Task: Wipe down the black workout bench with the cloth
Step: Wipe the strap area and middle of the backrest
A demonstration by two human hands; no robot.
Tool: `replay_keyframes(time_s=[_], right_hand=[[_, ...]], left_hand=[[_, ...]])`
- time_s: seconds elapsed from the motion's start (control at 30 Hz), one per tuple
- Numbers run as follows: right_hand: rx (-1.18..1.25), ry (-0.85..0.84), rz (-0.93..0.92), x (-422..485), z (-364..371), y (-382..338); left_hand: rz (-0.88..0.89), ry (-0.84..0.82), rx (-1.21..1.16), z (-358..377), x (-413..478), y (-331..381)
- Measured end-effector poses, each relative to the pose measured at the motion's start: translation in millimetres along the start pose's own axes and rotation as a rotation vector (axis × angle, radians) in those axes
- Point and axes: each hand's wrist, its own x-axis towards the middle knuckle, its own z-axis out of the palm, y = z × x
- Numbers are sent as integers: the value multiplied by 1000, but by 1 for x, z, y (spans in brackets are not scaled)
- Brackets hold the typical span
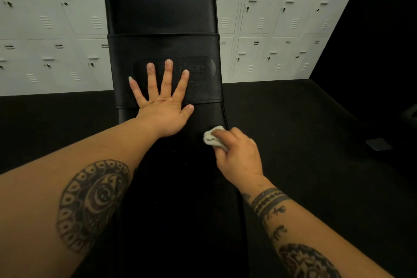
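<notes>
Pressing left hand (pixel 162 108) flat on the bench (pixel 162 6), fingers (pixel 168 79) spread wide. Gripping cloth (pixel 211 138) in curled right hand (pixel 239 155) at bench edge.

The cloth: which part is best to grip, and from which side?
Grip the bunched top of the cloth from above, coming from the right. It is a crumpled wad at the right edge of the bench, so a grip curled over it keeps its underside on the pad. The right hand holds it so; the left hand lies flat on the pad.
</notes>
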Motion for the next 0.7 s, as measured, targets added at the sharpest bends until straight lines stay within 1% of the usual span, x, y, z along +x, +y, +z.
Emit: replay_keyframes(time_s=[0.1, 0.13, 0.17, 0.2, 0.27, 0.33, 0.43, 0.57, 0.7], right_hand=[[119, 141, 260, 18, -4, 6], [159, 172, 303, 29, -3, 3], [176, 178, 290, 37, -3, -2], [158, 166, 231, 42, -1, -9], [62, 101, 61, 40, 4, -19], [-8, 54, -15, 36, 7, -20], [-10, 43, 16, 41, 9, -18], [51, 22, 38, 41, 7, -16], [72, -78, 58, 47, -6, -16]], left_hand=[[-1, 16, 12, 2, 0, 0], [0, 17, 16, 3, 0, 0], [1, 16, 18, 3, 0, 1], [0, 15, 18, 3, 1, 1], [-2, 17, 14, 3, 2, 0], [-2, 18, 11, 3, 3, -1], [0, 18, 6, 4, 3, -1], [-12, 9, 10, 2, 3, 0], [-23, -31, 1, -4, 3, 4]])
